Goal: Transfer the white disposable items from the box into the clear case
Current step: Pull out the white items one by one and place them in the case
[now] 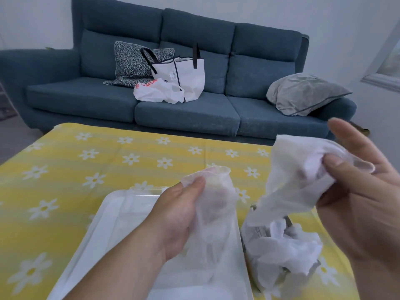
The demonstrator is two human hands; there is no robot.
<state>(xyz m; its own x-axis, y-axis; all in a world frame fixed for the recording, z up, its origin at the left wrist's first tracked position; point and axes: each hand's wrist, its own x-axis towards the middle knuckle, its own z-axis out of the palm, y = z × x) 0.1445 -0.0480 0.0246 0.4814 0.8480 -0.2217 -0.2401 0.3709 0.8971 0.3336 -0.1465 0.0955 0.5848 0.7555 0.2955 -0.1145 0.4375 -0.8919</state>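
My left hand (175, 219) grips a thin white disposable sheet (216, 204) that hangs down over the clear case (112, 215), which lies open on the yellow flowered tablecloth. My right hand (363, 191) pinches another white disposable sheet (290, 176) between thumb and fingers, raised above the box (251, 232) at the lower right. That sheet trails down into the box. Several crumpled white sheets (281, 247) spill out of the box and hide most of it.
The table with its yellow cloth (108, 161) stands in front of a blue sofa (186, 113). On the sofa lie a patterned cushion (132, 63), a white tote bag (184, 76), a plastic bag (155, 92) and a grey pillow (303, 94).
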